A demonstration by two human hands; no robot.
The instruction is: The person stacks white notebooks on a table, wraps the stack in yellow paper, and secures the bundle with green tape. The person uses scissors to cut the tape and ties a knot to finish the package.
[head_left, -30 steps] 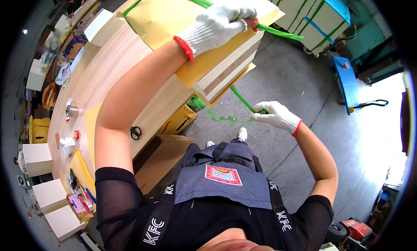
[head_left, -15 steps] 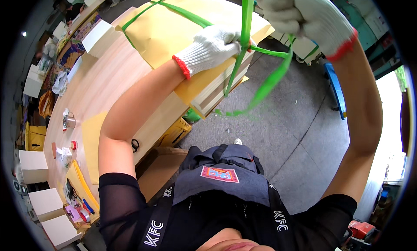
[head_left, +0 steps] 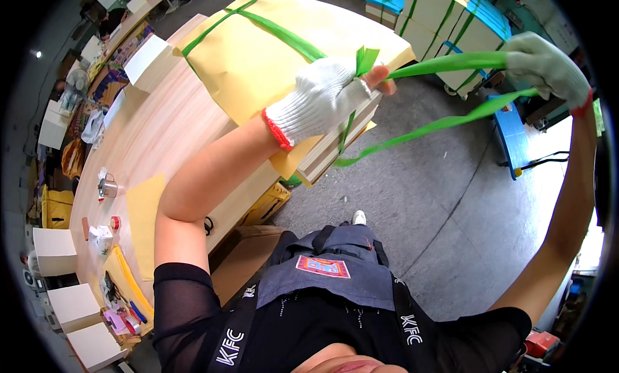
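Observation:
A stack of boards or paper wrapped in yellow-brown paper (head_left: 225, 63) lies at the edge of the wooden table, with green plastic strapping (head_left: 284, 32) crossing its top. My left hand (head_left: 325, 96), in a white knit glove with bare fingertips, presses at the stack's near right corner and pinches the strapping there; a short green end sticks up beside the thumb. Far out to the right, my gloved right hand (head_left: 541, 67) is closed around the green strap (head_left: 451, 62). One length runs almost straight between my hands, while another sags back toward the stack's lower side.
Scissors (head_left: 208, 226), a metal cup (head_left: 108, 188) and a red tape roll (head_left: 115, 223) are on the table (head_left: 155, 121), near a tool tray (head_left: 122, 289). A blue trolley (head_left: 509, 141) stands right. Strapped stacks (head_left: 438, 21) stand beyond; a cardboard box (head_left: 248, 254) sits below the table.
My right hand has swung outward to the right and down, drawing the strap from upright and loose to stretched sideways. My left hand stays at the corner, its thumb now showing.

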